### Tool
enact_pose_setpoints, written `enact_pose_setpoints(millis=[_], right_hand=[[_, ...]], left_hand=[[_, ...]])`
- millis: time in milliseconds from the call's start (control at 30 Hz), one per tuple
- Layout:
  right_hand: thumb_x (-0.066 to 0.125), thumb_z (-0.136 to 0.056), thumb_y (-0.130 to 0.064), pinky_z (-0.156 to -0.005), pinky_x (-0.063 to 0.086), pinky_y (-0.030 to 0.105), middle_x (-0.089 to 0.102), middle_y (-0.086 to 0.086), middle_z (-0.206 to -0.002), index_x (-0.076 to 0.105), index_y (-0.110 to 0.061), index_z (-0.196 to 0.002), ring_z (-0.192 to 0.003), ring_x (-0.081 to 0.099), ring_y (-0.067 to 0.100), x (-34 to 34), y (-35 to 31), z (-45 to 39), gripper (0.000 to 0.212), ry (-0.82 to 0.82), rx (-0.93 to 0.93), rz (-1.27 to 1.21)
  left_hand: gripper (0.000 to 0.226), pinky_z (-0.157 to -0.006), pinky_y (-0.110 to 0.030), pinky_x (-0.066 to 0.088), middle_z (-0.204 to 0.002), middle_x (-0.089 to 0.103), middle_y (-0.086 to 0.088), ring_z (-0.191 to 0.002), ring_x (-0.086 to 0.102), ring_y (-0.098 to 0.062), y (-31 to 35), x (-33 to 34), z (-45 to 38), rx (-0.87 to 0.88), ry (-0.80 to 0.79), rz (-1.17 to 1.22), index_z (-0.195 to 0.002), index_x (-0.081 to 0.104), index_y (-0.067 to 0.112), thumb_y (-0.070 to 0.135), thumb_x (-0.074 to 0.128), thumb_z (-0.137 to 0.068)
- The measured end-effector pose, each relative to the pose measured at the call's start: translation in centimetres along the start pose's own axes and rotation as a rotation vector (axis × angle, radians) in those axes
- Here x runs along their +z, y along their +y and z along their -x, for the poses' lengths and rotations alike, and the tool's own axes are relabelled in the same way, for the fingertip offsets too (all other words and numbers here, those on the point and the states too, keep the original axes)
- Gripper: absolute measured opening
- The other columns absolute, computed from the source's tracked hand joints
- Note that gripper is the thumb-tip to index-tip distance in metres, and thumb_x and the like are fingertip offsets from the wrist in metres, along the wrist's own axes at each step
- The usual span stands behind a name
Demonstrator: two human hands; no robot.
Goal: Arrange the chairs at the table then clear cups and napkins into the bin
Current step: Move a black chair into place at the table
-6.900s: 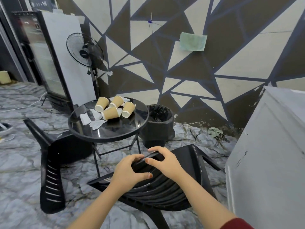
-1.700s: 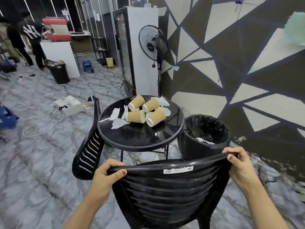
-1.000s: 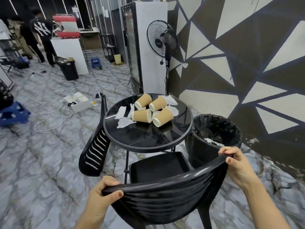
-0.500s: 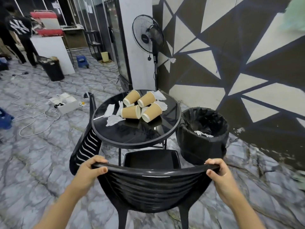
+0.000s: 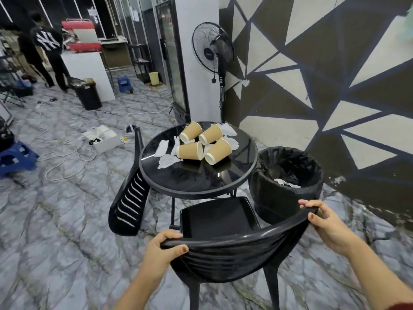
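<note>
A black plastic chair [image 5: 225,253] stands upright in front of me, its seat under the near edge of the round black table [image 5: 201,182]. My left hand [image 5: 161,249] grips the left end of its backrest and my right hand [image 5: 326,222] grips the right end. Several brown paper cups [image 5: 192,151] lie on their sides on the table among crumpled white napkins [image 5: 166,161]. A second black chair [image 5: 129,198] lies tipped over, leaning against the table's left side. The black-lined bin [image 5: 286,193] stands right of the table with a white napkin inside.
A standing fan [image 5: 214,54] and a tall white cabinet [image 5: 194,59] are behind the table by the patterned wall. White cables [image 5: 62,157] and a white box [image 5: 105,139] lie on the floor at left. A blue stool [image 5: 15,157] is far left. People stand far back left.
The chair went from lying tipped on the floor to upright, facing the table. My hands moved from its middle to the two ends of the backrest. My view shifted slightly.
</note>
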State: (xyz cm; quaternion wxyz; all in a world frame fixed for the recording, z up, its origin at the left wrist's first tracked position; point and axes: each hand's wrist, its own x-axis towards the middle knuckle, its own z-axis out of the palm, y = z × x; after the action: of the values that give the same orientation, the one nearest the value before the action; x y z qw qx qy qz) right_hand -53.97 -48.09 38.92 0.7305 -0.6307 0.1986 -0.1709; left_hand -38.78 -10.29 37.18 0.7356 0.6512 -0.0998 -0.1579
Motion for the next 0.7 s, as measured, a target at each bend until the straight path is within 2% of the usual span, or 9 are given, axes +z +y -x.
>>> enact_pose_setpoints(millis=[67,100,133,200,267,367,533,633,700], right_hand=[[0.078,-0.058,-0.020,-0.076,0.050,0.015,0.057,0.004,-0.125,0.062,-0.024,-0.077,-0.106,0.051,0.014,-0.5,-0.2,0.0,0.024,-0.026,0.047,-0.017],[0.082,-0.054,-0.024,-0.077,0.050,0.015,0.056,0.005,-0.123,0.062,-0.024,-0.076,-0.105,0.051,0.014,-0.6,-0.1,-0.1,0.030,-0.032,0.052,-0.018],[0.090,-0.042,-0.034,-0.076,0.050,0.014,0.057,0.003,-0.118,0.062,-0.024,-0.076,-0.103,0.051,0.013,-0.5,0.0,0.1,0.045,-0.015,0.049,-0.020],[0.092,-0.022,-0.048,-0.074,0.049,0.013,0.058,-0.001,-0.109,0.059,-0.021,-0.080,-0.098,0.051,0.011,-0.1,0.2,0.5,0.072,0.032,0.021,-0.042],[0.091,-0.019,-0.052,-0.079,0.044,0.019,0.056,-0.002,-0.106,0.054,-0.017,-0.084,-0.097,0.050,0.009,0.4,0.6,0.7,0.082,0.069,-0.009,-0.057],[0.090,-0.020,-0.055,-0.082,0.039,0.023,0.056,-0.003,-0.106,0.053,-0.017,-0.086,-0.099,0.049,0.008,0.8,0.8,0.9,0.085,0.093,-0.048,-0.076],[0.090,-0.022,-0.054,-0.080,0.045,0.020,0.058,-0.001,-0.108,0.055,-0.017,-0.086,-0.099,0.052,0.010,0.8,0.4,1.0,0.082,0.054,-0.016,-0.052],[0.090,-0.023,-0.055,-0.081,0.043,0.024,0.058,-0.001,-0.110,0.056,-0.017,-0.088,-0.101,0.052,0.012,1.0,0.5,1.4,0.083,0.035,-0.007,-0.026],[0.090,-0.022,-0.056,-0.079,0.045,0.020,0.059,-0.002,-0.111,0.057,-0.018,-0.090,-0.101,0.052,0.010,1.2,0.4,1.5,0.084,0.050,0.003,-0.014]], left_hand=[[0.064,-0.062,-0.011,0.051,-0.069,0.069,0.011,-0.067,0.064,-0.001,0.0,0.2,-0.2,0.000,-0.008,0.007,-0.058,0.071,0.016,0.047,0.092,-0.007],[0.064,-0.062,-0.011,0.050,-0.068,0.069,0.010,-0.066,0.064,-0.002,0.1,0.2,-0.3,0.004,-0.010,0.012,-0.058,0.071,0.015,0.047,0.092,-0.007],[0.063,-0.062,-0.011,0.050,-0.068,0.069,0.010,-0.066,0.064,-0.002,0.1,0.1,-0.4,0.013,-0.014,0.011,-0.058,0.071,0.015,0.047,0.091,-0.008],[0.064,-0.063,-0.010,0.050,-0.067,0.068,0.010,-0.066,0.063,-0.001,0.1,0.1,-0.7,0.031,-0.017,-0.003,-0.059,0.071,0.016,0.049,0.091,-0.008],[0.064,-0.064,-0.009,0.048,-0.066,0.065,0.013,-0.066,0.061,0.000,0.4,-0.1,-1.5,0.051,-0.017,-0.025,-0.058,0.071,0.017,0.052,0.090,-0.008],[0.065,-0.064,-0.008,0.048,-0.067,0.063,0.011,-0.065,0.060,0.001,0.8,-0.1,-2.5,0.045,-0.021,-0.022,-0.058,0.071,0.015,0.051,0.090,-0.007],[0.061,-0.064,-0.009,0.051,-0.068,0.069,0.014,-0.069,0.064,-0.004,0.1,-0.6,-1.0,-0.012,0.000,-0.030,-0.059,0.071,0.016,0.040,0.091,-0.006],[0.048,-0.062,-0.011,0.052,-0.069,0.070,0.008,-0.071,0.064,-0.011,-0.6,-1.1,-0.3,-0.028,0.046,-0.004,-0.060,0.068,0.013,0.021,0.087,-0.017],[0.031,-0.065,-0.015,0.053,-0.069,0.070,0.007,-0.077,0.061,-0.018,-0.5,-1.3,-0.3,-0.050,0.048,-0.021,-0.061,0.068,0.015,0.008,0.081,-0.034]])
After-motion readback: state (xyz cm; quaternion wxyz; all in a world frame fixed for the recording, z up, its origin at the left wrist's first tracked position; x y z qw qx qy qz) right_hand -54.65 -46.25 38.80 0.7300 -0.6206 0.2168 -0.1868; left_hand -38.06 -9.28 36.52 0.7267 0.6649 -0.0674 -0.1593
